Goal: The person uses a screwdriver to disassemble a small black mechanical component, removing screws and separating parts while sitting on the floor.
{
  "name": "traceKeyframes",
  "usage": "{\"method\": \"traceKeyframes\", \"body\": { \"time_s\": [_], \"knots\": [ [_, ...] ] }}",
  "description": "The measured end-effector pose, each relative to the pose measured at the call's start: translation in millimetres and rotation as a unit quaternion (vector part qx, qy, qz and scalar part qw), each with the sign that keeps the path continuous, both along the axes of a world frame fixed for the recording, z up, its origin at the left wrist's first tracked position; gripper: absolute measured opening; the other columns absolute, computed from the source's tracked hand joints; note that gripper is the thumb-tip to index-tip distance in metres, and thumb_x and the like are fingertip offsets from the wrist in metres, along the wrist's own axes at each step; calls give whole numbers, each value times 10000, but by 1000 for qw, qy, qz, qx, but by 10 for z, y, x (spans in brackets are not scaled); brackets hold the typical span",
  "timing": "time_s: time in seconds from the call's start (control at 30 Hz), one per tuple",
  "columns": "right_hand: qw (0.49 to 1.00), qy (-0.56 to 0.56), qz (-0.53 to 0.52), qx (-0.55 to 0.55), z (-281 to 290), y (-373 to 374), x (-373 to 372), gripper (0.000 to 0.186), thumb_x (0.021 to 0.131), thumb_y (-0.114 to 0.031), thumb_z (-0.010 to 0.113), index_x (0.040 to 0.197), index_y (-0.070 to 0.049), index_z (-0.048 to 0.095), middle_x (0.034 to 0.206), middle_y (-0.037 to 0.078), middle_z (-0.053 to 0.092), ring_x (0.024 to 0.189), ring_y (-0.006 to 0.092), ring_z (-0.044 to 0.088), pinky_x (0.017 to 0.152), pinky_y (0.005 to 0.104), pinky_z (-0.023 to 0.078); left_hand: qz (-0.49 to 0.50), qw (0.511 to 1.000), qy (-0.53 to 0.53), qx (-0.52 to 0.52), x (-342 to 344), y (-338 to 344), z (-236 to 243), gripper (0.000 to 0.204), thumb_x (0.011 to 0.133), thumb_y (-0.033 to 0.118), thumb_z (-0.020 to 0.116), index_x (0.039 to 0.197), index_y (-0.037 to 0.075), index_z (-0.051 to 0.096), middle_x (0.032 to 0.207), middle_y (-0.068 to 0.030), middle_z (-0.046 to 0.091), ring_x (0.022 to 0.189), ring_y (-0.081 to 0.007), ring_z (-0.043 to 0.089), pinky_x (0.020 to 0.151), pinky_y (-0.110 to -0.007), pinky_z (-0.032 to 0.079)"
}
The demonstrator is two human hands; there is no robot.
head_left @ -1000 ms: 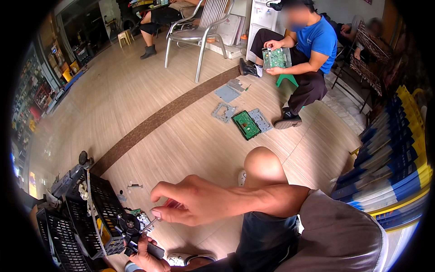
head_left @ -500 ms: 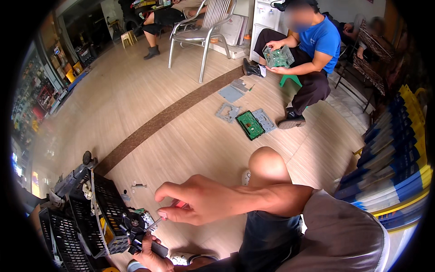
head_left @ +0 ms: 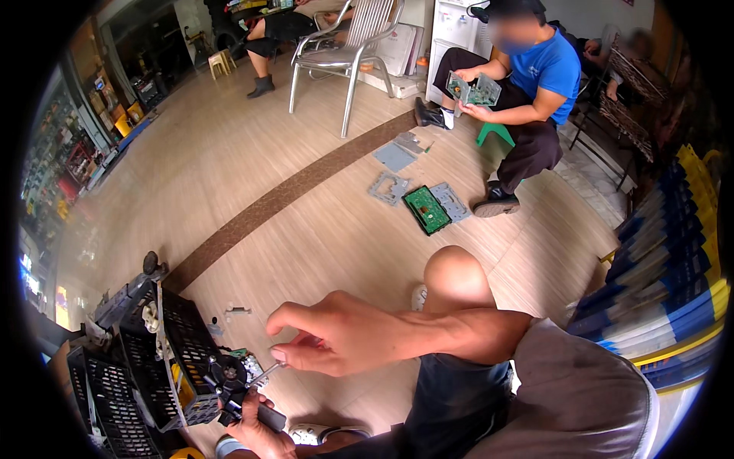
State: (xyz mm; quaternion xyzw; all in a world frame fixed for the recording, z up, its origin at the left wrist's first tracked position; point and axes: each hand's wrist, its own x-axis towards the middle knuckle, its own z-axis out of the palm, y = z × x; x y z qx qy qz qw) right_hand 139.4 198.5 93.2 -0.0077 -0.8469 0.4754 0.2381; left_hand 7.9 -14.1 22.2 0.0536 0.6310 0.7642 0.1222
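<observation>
My right hand (head_left: pixel 336 336) is closed around a red-handled screwdriver (head_left: pixel 306 340), mostly hidden by the fingers, its metal shaft pointing down-left toward a black mechanical part with a round housing (head_left: pixel 229 371). My left hand (head_left: pixel 256 428) grips that part from below, near the lower edge. Beside it stand black slotted plastic crates (head_left: pixel 183 336) with a metal frame and small items in them. Small metal and electronic pieces (head_left: pixel 238 310) lie on the floor just beyond the crates.
A co-worker (head_left: pixel 543 76) in blue sits holding a circuit board (head_left: pixel 474 90). Metal plates (head_left: pixel 394 157) and a green board (head_left: pixel 427 210) lie on the floor (head_left: pixel 321 229). A steel chair (head_left: pixel 344 57) and another person (head_left: pixel 260 46) are behind. Blue-and-yellow stacked items (head_left: pixel 657 260) stand at right.
The view has shifted slightly, so the scene sits a little further right. The co-worker has tilted and turned the board. Both my hands keep their grips with little movement.
</observation>
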Motion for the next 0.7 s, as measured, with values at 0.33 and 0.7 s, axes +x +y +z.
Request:
{"method": "traceKeyframes", "body": {
  "time_s": [0.33,0.7],
  "knots": [
    [995,100,-18,2,29,-51,9,284,952,-203,693,1140,-73,524,633,117,669,669,345,740,567,414,567,-7,1000,-4,10,7,0,17,350,818,-44,668,1149,32,585,878,-54,649,684,-108,599,558,-229,509],
    [999,41,-10,18,62,-50,78,373,933,-207,738,1228,-54,569,777,106,751,709,246,767,598,328,600,-8,1000,3,10,28,19,9,345,808,-34,680,1136,32,593,862,-52,648,662,-107,600,549,-230,519]
  ]
}}
